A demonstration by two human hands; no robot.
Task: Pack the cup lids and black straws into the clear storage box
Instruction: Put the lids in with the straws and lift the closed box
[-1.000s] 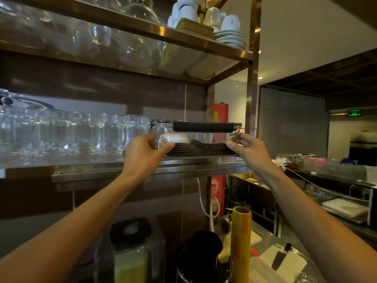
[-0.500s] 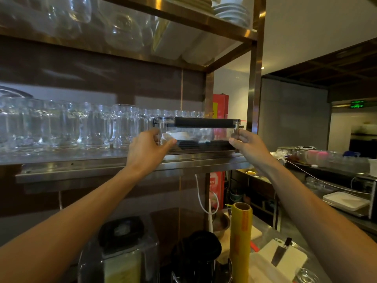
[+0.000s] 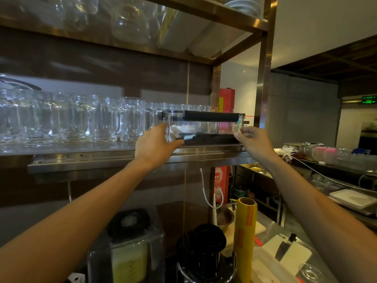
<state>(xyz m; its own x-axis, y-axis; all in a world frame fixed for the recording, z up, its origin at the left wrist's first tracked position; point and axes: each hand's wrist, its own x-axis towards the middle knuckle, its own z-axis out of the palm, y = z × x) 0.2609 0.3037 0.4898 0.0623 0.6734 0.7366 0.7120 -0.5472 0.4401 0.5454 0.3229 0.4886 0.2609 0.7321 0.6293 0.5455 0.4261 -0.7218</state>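
Clear storage box (image 3: pixel 204 127), one, black-handled lid, black straws (image 3: pixel 212 137) inside, count unclear, on steel shelf (image 3: pixel 102 158); left hand (image 3: pixel 156 145), right hand (image 3: pixel 255 141) grip its ends

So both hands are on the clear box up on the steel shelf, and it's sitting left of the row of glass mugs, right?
Not quite. The head view shows the clear box, held by the left hand and right hand on the steel shelf, right of the glass mugs.

Clear plastic storage box (image 3: pixel 201 127) on a glossy steel shelf (image 3: pixel 122 158).
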